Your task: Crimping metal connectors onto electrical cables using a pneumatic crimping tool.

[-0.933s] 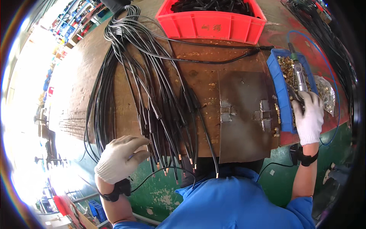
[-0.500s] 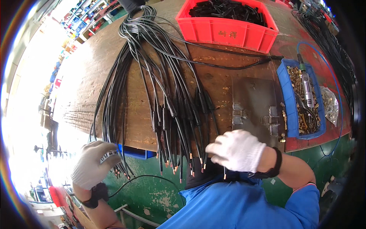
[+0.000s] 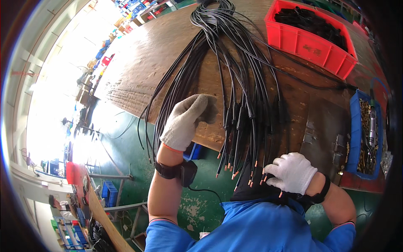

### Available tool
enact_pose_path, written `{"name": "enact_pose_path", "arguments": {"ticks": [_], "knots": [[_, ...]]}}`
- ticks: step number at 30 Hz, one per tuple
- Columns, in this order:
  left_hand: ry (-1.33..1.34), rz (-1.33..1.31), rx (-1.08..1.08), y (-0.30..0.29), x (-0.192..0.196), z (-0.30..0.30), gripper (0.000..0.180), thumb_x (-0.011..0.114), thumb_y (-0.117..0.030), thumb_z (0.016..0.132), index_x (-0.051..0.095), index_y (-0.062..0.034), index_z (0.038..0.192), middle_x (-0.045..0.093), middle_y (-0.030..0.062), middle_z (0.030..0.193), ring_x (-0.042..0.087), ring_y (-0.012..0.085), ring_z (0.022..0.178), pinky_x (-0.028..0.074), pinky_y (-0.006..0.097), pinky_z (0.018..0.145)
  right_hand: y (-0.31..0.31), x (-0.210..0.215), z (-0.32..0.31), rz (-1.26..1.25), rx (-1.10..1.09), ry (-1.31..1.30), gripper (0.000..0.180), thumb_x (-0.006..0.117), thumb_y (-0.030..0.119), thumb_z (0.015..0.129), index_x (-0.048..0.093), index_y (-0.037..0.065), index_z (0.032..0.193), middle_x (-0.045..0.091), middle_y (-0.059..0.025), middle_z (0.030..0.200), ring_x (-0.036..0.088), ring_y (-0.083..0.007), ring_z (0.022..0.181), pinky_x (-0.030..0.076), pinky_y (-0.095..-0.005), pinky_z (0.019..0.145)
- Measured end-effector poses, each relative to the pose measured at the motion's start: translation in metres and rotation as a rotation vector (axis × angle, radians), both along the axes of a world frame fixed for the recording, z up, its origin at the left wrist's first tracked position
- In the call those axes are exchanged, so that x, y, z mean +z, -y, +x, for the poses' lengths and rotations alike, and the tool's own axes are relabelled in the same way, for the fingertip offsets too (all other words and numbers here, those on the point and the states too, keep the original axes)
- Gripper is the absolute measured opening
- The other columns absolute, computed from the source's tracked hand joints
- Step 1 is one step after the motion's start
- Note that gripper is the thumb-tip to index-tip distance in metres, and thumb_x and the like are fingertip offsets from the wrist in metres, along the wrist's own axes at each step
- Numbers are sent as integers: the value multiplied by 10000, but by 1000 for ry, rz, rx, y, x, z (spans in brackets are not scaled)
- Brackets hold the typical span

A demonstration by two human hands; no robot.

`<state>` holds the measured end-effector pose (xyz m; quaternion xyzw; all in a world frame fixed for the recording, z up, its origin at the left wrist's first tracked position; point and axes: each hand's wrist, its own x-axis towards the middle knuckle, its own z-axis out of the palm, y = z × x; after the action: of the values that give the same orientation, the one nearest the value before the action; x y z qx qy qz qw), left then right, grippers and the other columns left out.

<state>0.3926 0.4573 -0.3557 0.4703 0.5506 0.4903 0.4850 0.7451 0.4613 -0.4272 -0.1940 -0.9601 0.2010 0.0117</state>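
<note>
While the left hand (image 3: 189,121) is curled near the black cables (image 3: 240,119), which hang over the edge of the surface (image 3: 138,80), the right hand (image 3: 268,176) bends by their copper ends (image 3: 281,194); whether either pinches anything, I cannot tell.

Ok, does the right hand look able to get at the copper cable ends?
Likely yes: the right hand is right by the copper cable ends, with nothing visible blocking the way.

Black cables (image 3: 240,117) overhang the table (image 3: 138,75) — tips (image 3: 219,155) bare, seemingly copper.
</note>
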Motion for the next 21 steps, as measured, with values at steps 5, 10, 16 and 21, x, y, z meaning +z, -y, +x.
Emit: {"name": "enact_pose_path", "arguments": {"ticks": [5, 10, 16, 21], "knots": [[357, 77, 53, -4, 6, 32, 421, 590, -373, 1149, 722, 24, 1202, 740, 107, 929, 683, 242, 832, 549, 396, 806, 12, 19, -14, -462, -179, -217, 352, 766, 465, 981, 778, 133, 1095, 781, -113, 947, 773, -347, 916, 613, -443, 804], [149, 101, 140, -21, 5, 71, 389, 630, -340, 1138, 752, 27, 1174, 744, 86, 922, 685, 193, 836, 544, 350, 802, 29, 27, -51, -875, -264, -371, 813, 846, 542, 918, 575, 56, 1510, 796, -163, 1117, 788, -342, 1025, 616, -419, 923], [-209, 310, 267, -37, -3, 107, 307, 674, -228, 1116, 772, 61, 1157, 777, 73, 910, 696, 104, 813, 548, 272, 785, 38, 26, -85, -1181, -388, -518, 497, 767, 410, 1039, 711, -4, 1308, 796, -156, 1086, 767, -233, 1001, 587, -373, 899], [-381, 517, 268, -42, -7, 114, 226, 692, -155, 1078, 789, 48, 1086, 786, 107, 908, 726, 158, 795, 570, 297, 759, 40, 9, -85, -1353, -418, -491, 480, 756, 429, 1052, 729, -2, 1261, 769, -74, 994, 680, -137, 858, 559, -322, 798]]}}
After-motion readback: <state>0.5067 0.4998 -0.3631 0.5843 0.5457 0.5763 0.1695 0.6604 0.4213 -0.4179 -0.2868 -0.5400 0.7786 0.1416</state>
